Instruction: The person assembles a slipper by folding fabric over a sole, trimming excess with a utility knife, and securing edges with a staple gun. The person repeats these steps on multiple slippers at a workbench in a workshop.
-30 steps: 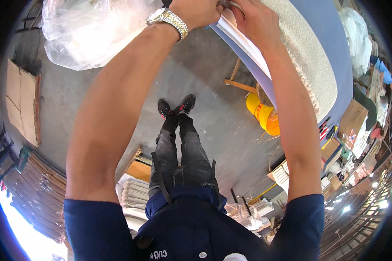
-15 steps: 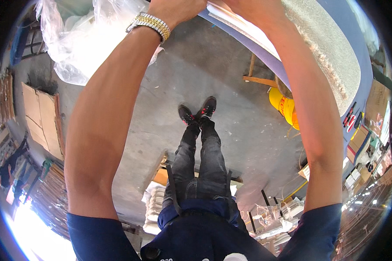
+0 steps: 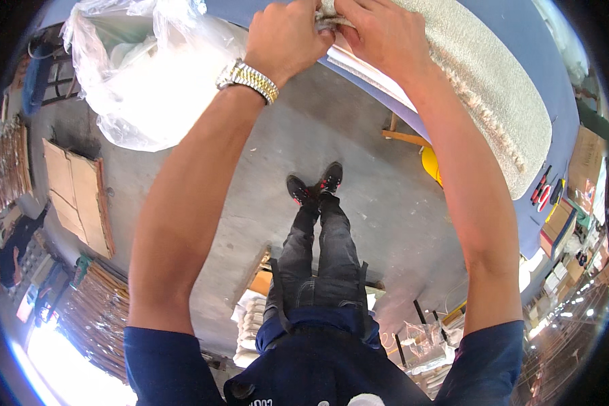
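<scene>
The left hand (image 3: 287,40) and right hand (image 3: 389,40) pinch the fuzzy, cream, round-ended cloth (image 3: 497,78) at its left end. A loose pinch could let it slip.

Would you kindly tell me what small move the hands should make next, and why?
Perhaps the left hand and right hand should smooth the greyish-beige material they pinch, since it looks bunched, while the beige fabric alongside lies spread on the blue surface.

White light (image 3: 71,365) glares beyond the grey floor (image 3: 386,210).
</scene>
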